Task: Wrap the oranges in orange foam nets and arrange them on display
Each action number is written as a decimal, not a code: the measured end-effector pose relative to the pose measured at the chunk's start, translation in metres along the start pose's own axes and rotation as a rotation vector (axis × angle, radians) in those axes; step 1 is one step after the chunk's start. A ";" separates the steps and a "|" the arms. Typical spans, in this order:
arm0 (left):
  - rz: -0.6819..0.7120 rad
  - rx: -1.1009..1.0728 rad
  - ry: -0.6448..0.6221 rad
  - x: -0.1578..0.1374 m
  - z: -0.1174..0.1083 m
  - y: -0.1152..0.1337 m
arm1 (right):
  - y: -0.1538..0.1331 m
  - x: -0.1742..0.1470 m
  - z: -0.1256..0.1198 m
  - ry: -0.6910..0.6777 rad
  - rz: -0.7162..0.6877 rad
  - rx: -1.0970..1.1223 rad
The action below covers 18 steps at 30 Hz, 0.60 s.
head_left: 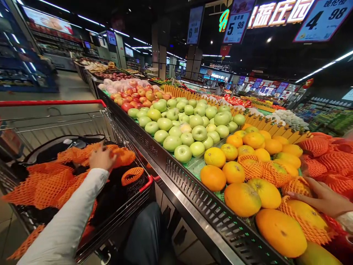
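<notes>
My left hand [102,157] reaches into the shopping cart, its fingers bent down into a heap of orange foam net sleeves [52,184]. The fingertips are partly hidden among the netting, and the hand seems to grip a sleeve. At the right edge, my right hand [327,197] has thumb and fingers around an orange in a foam net [297,187] on the fruit display. Just below it lies a larger netted orange [306,213]. Bare oranges [242,199] fill the section to the left of this hand.
Green apples [199,133] lie beyond the oranges, with red apples [142,94] farther back. Red netted fruit [338,158] is piled at the right. A black slotted rim [198,191] borders the display beside the cart [114,217]. Price signs [237,22] hang overhead.
</notes>
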State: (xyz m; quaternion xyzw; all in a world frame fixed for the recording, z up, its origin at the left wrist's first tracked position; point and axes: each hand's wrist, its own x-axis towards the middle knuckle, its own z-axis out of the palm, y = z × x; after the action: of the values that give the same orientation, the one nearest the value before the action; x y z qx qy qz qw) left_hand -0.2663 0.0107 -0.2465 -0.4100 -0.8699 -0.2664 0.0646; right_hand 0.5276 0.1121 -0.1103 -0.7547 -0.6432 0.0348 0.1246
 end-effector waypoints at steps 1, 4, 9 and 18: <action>-0.029 -0.045 0.186 0.003 -0.010 0.009 | -0.005 -0.003 -0.003 -0.031 0.049 -0.050; 0.010 -0.289 0.727 0.009 -0.047 0.059 | -0.028 -0.018 -0.013 -0.093 0.104 -0.174; 0.618 -0.950 1.063 -0.023 -0.098 0.225 | -0.056 -0.035 -0.024 -0.010 0.063 -0.211; 1.441 -1.218 -0.416 -0.165 -0.079 0.504 | -0.092 -0.045 -0.030 0.213 -0.096 0.931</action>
State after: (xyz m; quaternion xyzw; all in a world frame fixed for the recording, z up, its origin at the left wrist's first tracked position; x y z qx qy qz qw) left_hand 0.2104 0.1206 -0.0269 -0.8474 -0.1162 -0.4906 -0.1665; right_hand 0.4383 0.0762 -0.0645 -0.5877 -0.5770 0.2360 0.5158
